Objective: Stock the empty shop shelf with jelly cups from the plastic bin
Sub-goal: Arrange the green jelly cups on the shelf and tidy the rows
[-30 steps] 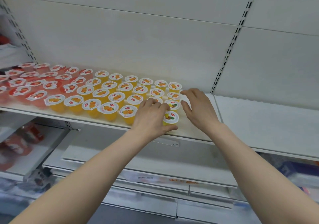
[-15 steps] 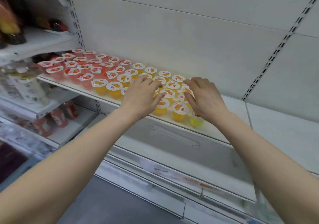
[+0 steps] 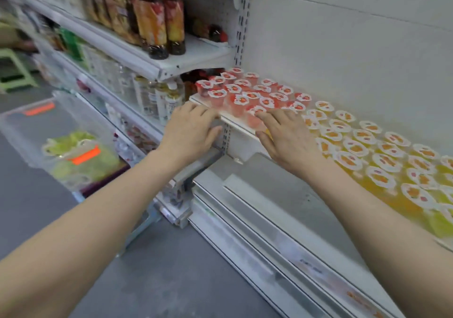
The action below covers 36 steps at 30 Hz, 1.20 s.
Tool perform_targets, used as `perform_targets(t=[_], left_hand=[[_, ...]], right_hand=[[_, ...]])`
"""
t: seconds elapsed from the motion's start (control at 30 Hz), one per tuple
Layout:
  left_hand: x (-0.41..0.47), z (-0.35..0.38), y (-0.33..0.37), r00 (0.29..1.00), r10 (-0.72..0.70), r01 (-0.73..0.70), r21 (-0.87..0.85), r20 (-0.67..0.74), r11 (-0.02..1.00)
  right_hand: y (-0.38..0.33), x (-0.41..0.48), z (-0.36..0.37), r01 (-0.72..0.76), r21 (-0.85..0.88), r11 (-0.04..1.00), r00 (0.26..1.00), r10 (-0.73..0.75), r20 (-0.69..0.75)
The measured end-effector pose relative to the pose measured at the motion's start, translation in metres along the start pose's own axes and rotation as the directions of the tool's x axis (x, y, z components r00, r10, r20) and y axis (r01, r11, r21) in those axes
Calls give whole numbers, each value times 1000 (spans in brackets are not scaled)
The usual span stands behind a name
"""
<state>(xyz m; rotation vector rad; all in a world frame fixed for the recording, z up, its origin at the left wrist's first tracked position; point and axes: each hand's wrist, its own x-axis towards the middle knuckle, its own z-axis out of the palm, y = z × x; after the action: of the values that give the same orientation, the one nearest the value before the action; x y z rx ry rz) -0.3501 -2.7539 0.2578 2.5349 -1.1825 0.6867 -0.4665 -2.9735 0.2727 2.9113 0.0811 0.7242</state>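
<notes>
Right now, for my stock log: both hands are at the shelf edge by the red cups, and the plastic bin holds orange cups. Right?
No. The head view shows green cups in the plastic bin, not orange. The left hand and right hand are at the shelf edge by the red cups.

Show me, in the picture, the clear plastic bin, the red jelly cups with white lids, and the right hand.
clear plastic bin (image 3: 24, 131): head view, its bare wall.
red jelly cups with white lids (image 3: 250, 94): head view, lid of a middle cup.
right hand (image 3: 289, 136): head view, back of the hand.
</notes>
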Motion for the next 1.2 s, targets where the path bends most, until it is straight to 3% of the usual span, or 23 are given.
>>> perform_targets(t=[0.3,0.53,0.83,1.0,1.1,1.2], left_hand=[[-83,-18,-207,979,-203,199,102,31,975],[-159,-5,-326,912,-408,397,142,51,907],[-206,40,-435,732,-681,669,171,15,723],[-201,83,-495,646,-758,743,159,83,650],[-195,111,-521,635,-766,751,148,104,643],[-197,131,-535,612,-784,771,147,102,620]], right_hand=[[-177,125,87,162,200,966,987,-162,-16],[-290,191,159,285,372,884,950,-311,11],[-373,299,274,375,544,751,859,-502,100],[-405,373,349,399,560,727,746,-612,263],[-431,404,395,395,547,738,602,-658,453],[-460,420,434,470,523,711,462,-703,541]])
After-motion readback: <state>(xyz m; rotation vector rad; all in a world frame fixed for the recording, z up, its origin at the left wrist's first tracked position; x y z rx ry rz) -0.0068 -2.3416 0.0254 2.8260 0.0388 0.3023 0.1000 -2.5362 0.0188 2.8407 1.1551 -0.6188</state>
